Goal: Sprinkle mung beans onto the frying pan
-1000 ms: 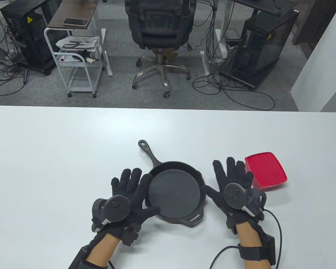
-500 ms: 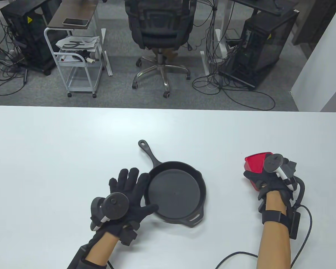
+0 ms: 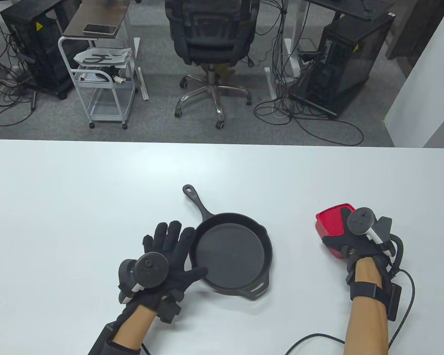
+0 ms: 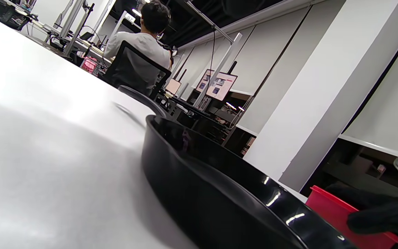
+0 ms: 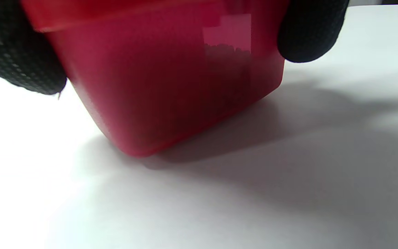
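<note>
A black cast-iron frying pan [image 3: 231, 255] sits on the white table [image 3: 96, 192], its handle pointing to the far left. Its inside looks bare. My left hand [image 3: 170, 251] lies flat with fingers spread against the pan's left rim. My right hand [image 3: 346, 236] grips a red lidded plastic box [image 3: 329, 223] to the right of the pan. In the right wrist view the box [image 5: 171, 79] is tilted with one corner on the table, my fingers [image 5: 309, 31] on both sides, and small dark beans show through its wall. The pan's wall [image 4: 202, 186] fills the left wrist view.
The table's far edge [image 3: 222, 142] borders a floor with an office chair [image 3: 211, 40], a small cart [image 3: 103, 81] and computer cases. A cable [image 3: 403, 314] trails from my right wrist over the table's near right.
My right hand left the pan's right side, closed around the red box and has shifted it slightly left, towards the pan. My left hand slid a little back along the pan's rim.
</note>
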### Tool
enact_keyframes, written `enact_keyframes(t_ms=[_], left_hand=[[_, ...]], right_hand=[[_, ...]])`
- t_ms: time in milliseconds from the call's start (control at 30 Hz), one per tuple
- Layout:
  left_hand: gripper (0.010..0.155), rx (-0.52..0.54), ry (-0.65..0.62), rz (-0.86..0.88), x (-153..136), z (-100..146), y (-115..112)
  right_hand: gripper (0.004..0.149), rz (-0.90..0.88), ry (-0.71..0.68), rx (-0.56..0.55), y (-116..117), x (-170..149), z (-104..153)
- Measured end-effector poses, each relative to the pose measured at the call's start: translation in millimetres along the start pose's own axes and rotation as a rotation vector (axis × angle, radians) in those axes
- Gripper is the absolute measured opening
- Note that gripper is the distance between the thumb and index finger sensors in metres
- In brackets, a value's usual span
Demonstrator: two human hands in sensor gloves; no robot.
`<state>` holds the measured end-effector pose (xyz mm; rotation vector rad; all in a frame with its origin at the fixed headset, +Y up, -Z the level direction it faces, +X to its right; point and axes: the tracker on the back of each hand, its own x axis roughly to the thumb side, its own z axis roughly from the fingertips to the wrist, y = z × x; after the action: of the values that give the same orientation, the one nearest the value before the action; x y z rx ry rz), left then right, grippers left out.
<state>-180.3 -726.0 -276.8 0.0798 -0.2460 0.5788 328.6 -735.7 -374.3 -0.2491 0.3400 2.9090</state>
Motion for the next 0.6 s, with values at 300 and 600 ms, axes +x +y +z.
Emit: enact_keyframes(t_ms=[300, 600], left_hand=[[0.105, 0.019, 0.043, 0.122, -7.8, 1.6, 6.6], [0.103, 0.032, 0.130, 0.459, -23.2, 4.1, 13.3]], right_hand=[[0.104, 0.043, -0.367, -0.014, -37.3, 88.8, 47.5], [0.104, 0.079, -0.711, -0.027, -50.8, 193.9, 108.9]])
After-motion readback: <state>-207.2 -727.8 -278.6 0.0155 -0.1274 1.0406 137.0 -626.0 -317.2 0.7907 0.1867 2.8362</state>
